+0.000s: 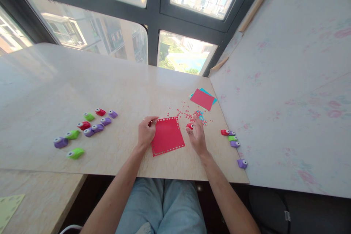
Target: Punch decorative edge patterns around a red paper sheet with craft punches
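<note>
Left hand [146,133] rests on the left edge of the red paper sheet [168,136], fingers curled, thumb and fingertips pinching the sheet's upper left corner; grip nearly closed on the paper. Sheet lies flat on the worktop [82,80], between the two hands, small punched holes along its borders.

Right hand [196,137] sits just right of the sheet, touching or almost touching its right edge. Its grip wraps loosely round a small red punch [189,126], held at the fingertips near the sheet's upper right corner; fingers half open, cannot tell how firmly it presses.

Just beyond the right grip: scatter of tiny red and blue paper bits [192,113] on the worktop. Further beyond that, a red sheet lying on a blue sheet [203,98], stacked, slightly offset.

Right of the right grip, well apart: short row of punches [231,138], red, purple, green, purple, close to the wall covering. One more purple punch [242,163] nearer the worktop's front edge.

Far left of the left grip: cluster of punches [87,128], purple, green and red, loosely spread. Pale green punched sheet [8,208] on a lower surface at bottom left. Blue jeans [161,204] below the worktop edge.
</note>
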A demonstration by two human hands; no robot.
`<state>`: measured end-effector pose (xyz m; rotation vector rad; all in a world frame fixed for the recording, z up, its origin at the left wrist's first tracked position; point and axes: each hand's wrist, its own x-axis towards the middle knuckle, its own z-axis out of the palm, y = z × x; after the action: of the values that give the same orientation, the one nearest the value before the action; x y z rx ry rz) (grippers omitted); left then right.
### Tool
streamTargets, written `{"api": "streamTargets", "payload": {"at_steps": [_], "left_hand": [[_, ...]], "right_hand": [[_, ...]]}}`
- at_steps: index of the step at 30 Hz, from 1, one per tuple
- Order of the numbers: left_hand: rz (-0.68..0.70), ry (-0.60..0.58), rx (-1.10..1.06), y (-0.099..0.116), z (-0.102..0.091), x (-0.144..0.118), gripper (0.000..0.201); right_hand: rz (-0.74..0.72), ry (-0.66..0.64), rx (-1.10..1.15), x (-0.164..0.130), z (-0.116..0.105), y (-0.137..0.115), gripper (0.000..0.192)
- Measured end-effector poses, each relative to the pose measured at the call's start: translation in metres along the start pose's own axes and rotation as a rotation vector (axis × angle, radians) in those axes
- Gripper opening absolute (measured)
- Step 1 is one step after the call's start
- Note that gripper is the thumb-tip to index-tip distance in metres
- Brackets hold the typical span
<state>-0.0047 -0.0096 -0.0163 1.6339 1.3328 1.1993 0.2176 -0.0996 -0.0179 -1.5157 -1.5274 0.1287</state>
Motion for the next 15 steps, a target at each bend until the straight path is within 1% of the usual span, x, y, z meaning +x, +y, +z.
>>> {"api": "streamTargets", "payload": {"at_steps": [3, 6, 11, 15], "left_hand": [[0.004, -0.001, 0.003, 0.0, 0.0, 0.0, 0.023], [0.014, -0.003, 0.014, 0.0, 0.001, 0.0, 0.022], [0.059, -0.038, 0.055, -0.003, 0.003, 0.001, 0.021], [0.104, -0.105, 0.137, -0.002, 0.005, -0.003, 0.022]], "right_hand": [[-0.028, -0.055, 0.062, 0.0, -0.004, -0.007, 0.031], [0.006, -0.085, 0.111, -0.003, -0.006, -0.011, 0.032], [0.094, -0.06, 0.122, -0.008, -0.005, -0.013, 0.032], [0.104, -0.047, 0.075, -0.01, -0.005, -0.016, 0.033]]}}
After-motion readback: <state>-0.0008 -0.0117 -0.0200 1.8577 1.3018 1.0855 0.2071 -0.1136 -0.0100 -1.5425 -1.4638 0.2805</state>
